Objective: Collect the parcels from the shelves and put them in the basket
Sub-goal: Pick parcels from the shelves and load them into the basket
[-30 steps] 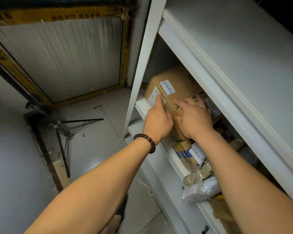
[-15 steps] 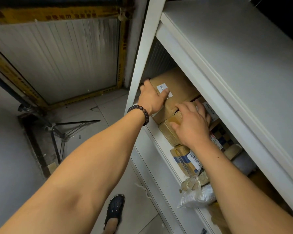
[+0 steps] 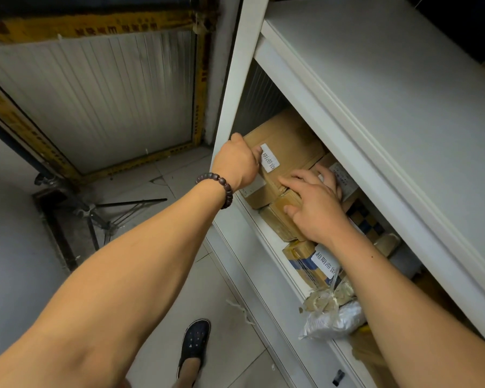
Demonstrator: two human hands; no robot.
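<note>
Cardboard box (image 3: 291, 144) gripped by left hand (image 3: 235, 165), right hand (image 3: 318, 211) fingers spread on smaller parcel (image 3: 277, 219)

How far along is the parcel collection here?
Done: nothing shown; no basket in view. In hand: left hand grips the big box at its corner, right hand rests on the small box. Left: both boxes, the taped parcel and silver bag all sit on the shelf.
</note>
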